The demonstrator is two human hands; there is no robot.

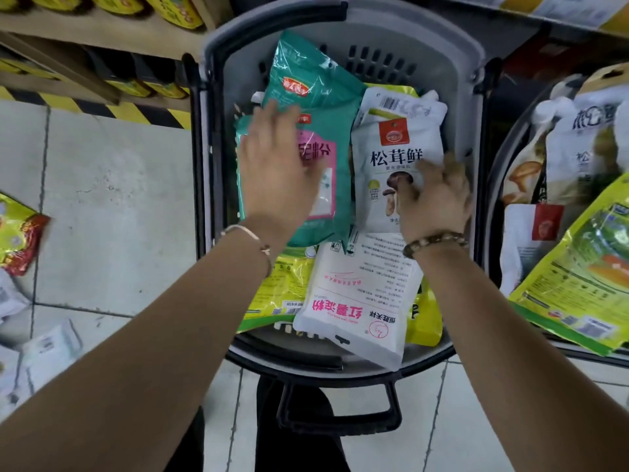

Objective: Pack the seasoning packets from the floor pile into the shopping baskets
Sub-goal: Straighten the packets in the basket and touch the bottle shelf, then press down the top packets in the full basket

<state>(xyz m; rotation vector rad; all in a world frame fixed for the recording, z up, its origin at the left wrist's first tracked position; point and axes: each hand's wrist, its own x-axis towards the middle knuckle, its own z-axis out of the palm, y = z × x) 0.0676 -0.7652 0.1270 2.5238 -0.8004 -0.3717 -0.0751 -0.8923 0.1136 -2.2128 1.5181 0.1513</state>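
Left hand (275,165) flat, fingers straight, on teal packet (326,114). Right hand (435,199) on white mushroom packet (394,158), fingers bent — grip unclear. Both packets inside grey basket (456,80). Best: press flat, side by side — floor pile (17,229) still waits.

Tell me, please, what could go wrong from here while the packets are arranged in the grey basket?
1. The white starch packet lies across the near rim of the grey basket, so it may slide out onto the floor.
2. The left hand is on the teal packet and the right hand on the mushroom packet. Both packets lie on others, so a strong push might shift the stack or burst a packet.
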